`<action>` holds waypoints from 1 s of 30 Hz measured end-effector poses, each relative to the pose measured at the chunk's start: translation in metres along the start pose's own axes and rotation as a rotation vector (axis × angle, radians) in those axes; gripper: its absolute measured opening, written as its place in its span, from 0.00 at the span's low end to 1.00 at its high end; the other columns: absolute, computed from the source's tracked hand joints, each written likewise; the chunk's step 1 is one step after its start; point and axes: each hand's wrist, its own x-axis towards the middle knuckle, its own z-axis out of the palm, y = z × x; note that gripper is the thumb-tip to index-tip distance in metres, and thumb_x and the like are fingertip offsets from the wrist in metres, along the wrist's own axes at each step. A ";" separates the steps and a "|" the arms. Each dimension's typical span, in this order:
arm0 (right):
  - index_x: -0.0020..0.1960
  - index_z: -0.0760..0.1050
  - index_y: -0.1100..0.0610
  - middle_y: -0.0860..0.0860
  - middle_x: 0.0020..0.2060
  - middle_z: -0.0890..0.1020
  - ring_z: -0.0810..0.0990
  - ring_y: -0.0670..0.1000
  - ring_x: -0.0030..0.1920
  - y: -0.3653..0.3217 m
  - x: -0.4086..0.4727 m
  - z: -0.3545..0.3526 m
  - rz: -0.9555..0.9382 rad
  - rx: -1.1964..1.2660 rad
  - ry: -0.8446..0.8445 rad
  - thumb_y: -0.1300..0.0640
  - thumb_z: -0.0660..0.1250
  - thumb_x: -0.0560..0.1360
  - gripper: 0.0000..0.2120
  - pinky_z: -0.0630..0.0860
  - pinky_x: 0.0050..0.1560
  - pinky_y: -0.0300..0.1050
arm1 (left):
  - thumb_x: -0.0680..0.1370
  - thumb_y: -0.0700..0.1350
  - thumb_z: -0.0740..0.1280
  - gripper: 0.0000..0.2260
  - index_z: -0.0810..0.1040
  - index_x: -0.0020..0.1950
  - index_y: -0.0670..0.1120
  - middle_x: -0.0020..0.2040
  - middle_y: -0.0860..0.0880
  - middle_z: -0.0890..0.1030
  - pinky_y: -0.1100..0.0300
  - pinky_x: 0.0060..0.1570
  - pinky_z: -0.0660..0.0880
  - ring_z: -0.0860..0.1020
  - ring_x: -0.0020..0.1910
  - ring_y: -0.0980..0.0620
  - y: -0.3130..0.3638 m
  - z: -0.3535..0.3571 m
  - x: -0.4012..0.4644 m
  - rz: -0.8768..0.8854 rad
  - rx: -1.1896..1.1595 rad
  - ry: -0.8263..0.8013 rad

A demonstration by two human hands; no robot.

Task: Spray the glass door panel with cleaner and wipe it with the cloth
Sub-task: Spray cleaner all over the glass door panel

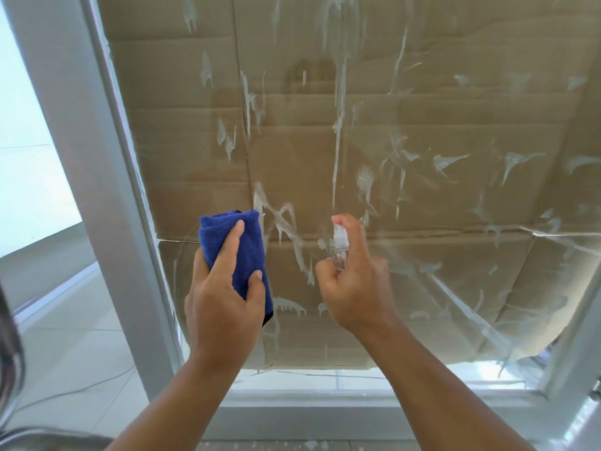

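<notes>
Curling round a small clear spray bottle (340,247), your right hand (353,281) hides most of it, forefinger on the pump. Your left hand (222,301) grips the folded blue cloth (242,245) just beside it. Both face the streaked glass door panel (374,141), cardboard (455,118) behind, in its white frame (107,177).

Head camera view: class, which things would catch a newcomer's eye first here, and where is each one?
The folded dark blue fleecy cloth stands out at lower centre-left, gripped by the left hand. Beside it, the right hand holds a small clear plastic spray bottle aimed at the glass door panel. White foamy cleaner streaks run down the glass, with brown cardboard behind it.
</notes>
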 end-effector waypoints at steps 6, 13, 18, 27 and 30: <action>0.75 0.65 0.53 0.44 0.23 0.69 0.71 0.47 0.24 -0.019 0.016 0.021 -0.092 0.032 0.064 0.64 0.64 0.74 0.30 0.66 0.29 0.30 | 0.75 0.37 0.72 0.32 0.66 0.76 0.53 0.70 0.46 0.72 0.62 0.49 0.70 0.67 0.52 0.66 -0.006 -0.001 0.005 -0.005 -0.027 0.009; 0.71 0.66 0.50 0.42 0.24 0.68 0.71 0.45 0.26 -0.020 0.009 0.040 -0.065 0.009 0.076 0.65 0.64 0.72 0.28 0.63 0.31 0.29 | 0.75 0.37 0.72 0.32 0.66 0.76 0.53 0.69 0.45 0.72 0.61 0.51 0.70 0.66 0.53 0.68 -0.015 -0.004 0.008 0.002 -0.030 0.004; 0.72 0.64 0.47 0.40 0.26 0.68 0.69 0.44 0.23 -0.015 -0.002 0.048 -0.075 0.031 0.000 0.63 0.64 0.73 0.29 0.69 0.30 0.35 | 0.75 0.37 0.72 0.32 0.66 0.76 0.53 0.69 0.45 0.73 0.61 0.52 0.70 0.67 0.53 0.67 -0.028 -0.009 0.005 -0.009 -0.013 -0.003; 0.73 0.57 0.42 0.37 0.31 0.67 0.69 0.40 0.28 0.007 -0.044 0.066 0.002 -0.100 -0.229 0.57 0.62 0.75 0.30 0.68 0.34 0.41 | 0.75 0.37 0.71 0.32 0.65 0.77 0.53 0.68 0.43 0.74 0.62 0.51 0.70 0.72 0.57 0.56 -0.063 -0.014 -0.021 -0.072 0.074 -0.035; 0.72 0.61 0.44 0.41 0.31 0.72 0.70 0.42 0.27 0.010 -0.055 0.070 0.007 -0.096 -0.232 0.57 0.62 0.73 0.28 0.73 0.31 0.44 | 0.74 0.35 0.72 0.32 0.66 0.76 0.49 0.67 0.40 0.75 0.60 0.48 0.70 0.72 0.54 0.54 -0.072 -0.013 -0.033 -0.049 0.116 -0.032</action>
